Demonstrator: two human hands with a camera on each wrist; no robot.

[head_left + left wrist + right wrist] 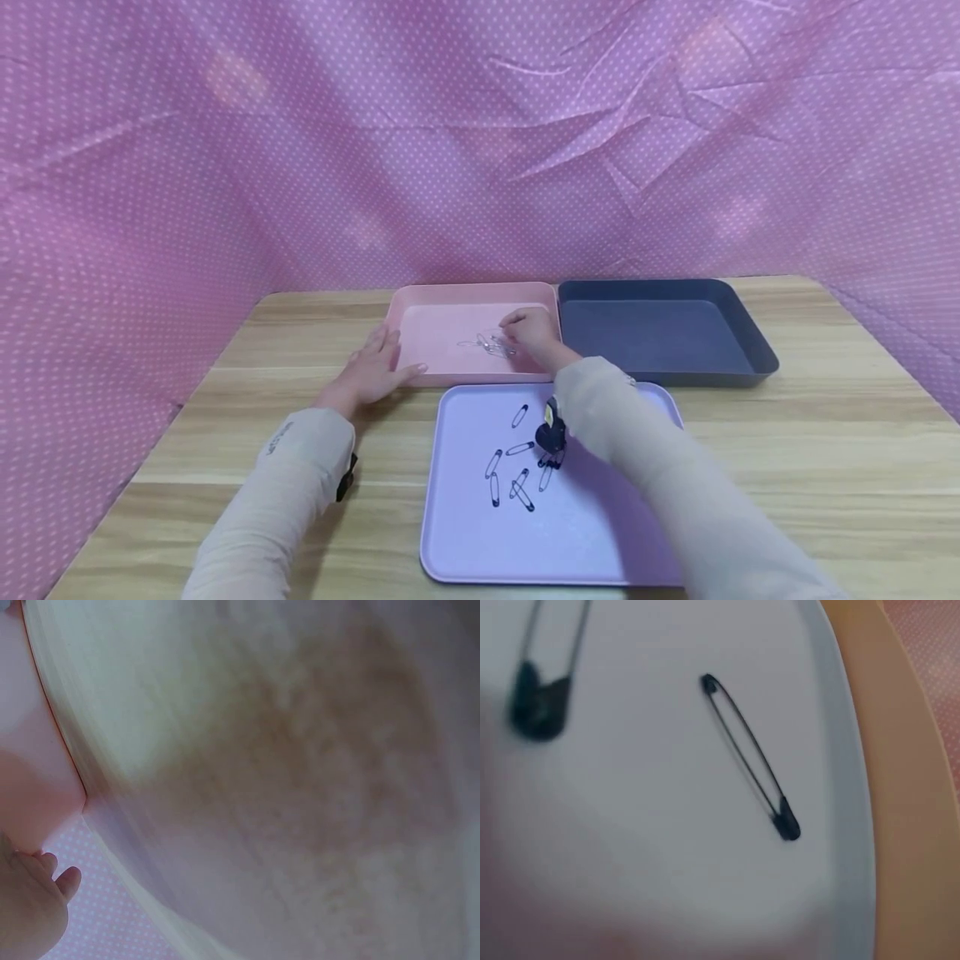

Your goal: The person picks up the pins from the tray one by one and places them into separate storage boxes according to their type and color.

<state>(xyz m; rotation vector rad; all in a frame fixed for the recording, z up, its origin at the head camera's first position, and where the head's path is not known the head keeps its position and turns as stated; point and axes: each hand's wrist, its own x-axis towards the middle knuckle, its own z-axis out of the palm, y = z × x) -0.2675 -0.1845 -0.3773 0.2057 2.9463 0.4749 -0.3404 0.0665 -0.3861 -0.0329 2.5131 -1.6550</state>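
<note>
My left hand [367, 371] rests at the left edge of the pink tray [431, 379], thumb spread along its front rim. The left wrist view shows part of that hand [34, 907] beside the tray's corner. My right hand [531, 332] is over the pink tray, fingers bent down beside a small heap of silver safety pins [491, 343]. Whether a pin is between those fingertips is too small to make out. Several black safety pins [520, 449] lie scattered on the lavender tray [465, 550] under the right forearm. One black safety pin [750, 754] shows closely in the right wrist view.
A dark grey tray [645, 333] stands right of the pink one. All the trays sit on a wooden table [825, 467]. Pink dotted cloth [480, 150] hangs behind and at the sides. The right sleeve [660, 467] covers part of the lavender tray.
</note>
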